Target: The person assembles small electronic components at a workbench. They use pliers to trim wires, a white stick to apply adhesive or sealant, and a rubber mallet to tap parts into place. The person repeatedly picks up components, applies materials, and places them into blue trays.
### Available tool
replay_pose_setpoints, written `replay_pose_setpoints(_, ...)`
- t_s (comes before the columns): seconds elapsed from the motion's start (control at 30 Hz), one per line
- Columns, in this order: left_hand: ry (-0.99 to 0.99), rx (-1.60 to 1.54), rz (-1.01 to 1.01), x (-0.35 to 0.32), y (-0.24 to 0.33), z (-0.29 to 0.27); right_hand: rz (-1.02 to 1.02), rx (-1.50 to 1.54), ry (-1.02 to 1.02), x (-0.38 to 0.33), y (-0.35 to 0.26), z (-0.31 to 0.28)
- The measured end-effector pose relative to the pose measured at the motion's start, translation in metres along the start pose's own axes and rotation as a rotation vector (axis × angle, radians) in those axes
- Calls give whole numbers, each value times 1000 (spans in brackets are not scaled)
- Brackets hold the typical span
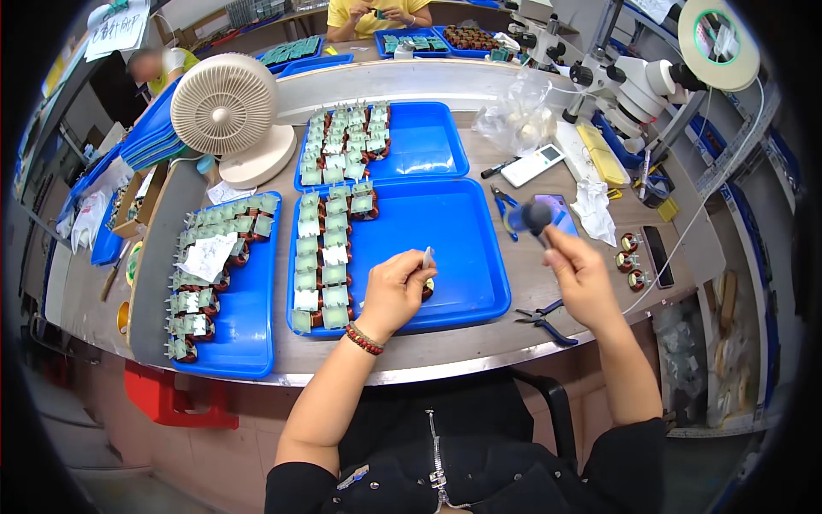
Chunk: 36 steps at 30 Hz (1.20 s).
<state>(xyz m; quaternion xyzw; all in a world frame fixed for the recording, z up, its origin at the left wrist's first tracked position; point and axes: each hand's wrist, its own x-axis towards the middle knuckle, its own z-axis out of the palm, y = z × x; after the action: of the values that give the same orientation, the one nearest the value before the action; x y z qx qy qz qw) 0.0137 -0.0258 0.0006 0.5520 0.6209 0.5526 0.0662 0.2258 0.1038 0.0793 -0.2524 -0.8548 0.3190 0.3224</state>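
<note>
Over the near edge of the middle blue tray (445, 231), my left hand (392, 289) is closed in a pinch on a small whitish piece (428, 258). A copper-wound coil (427, 289) shows partly beside its fingers; whether the hand holds it too is unclear. My right hand (584, 272) is wrapped round a dark round-headed tool (537, 216), like a small mallet, raised over the bench and slightly blurred. Rows of wound coils with pale green boards (334, 253) stand along the left side of the middle tray.
Similar coils fill parts of a far blue tray (428, 141) and a left blue tray (235, 334). Pliers (545, 324), cutters (505, 210), a phone (658, 255) and loose coils (635, 279) lie on the right. A fan (224, 111) and a microscope (638, 90) stand behind.
</note>
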Motion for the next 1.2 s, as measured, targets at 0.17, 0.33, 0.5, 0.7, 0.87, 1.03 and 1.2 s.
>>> replay_pose_setpoints(0.17,-49,-9,-51,2,6,0,109,-397,11,-33,86,14)
replay_pose_setpoints(0.33,-39,-17,-67,2,7,-2,-18,-632,46,-34,94,24)
replay_pose_setpoints(0.5,-23,-14,-124,0,16,-1,-112,-79,8,-1,33,49)
replay_pose_setpoints(0.7,-46,283,-64,-3,17,-10,-346,52,-181,26,5,108)
replay_pose_setpoints(0.87,-85,468,-66,-15,4,-2,-264,269,-306,25,-1,109)
replay_pose_setpoints(1.03,-146,568,-107,-13,-3,8,-470,136,-395,24,-9,115)
replay_pose_setpoints(1.2,-275,608,-243,-6,12,1,-221,692,-227,39,7,110)
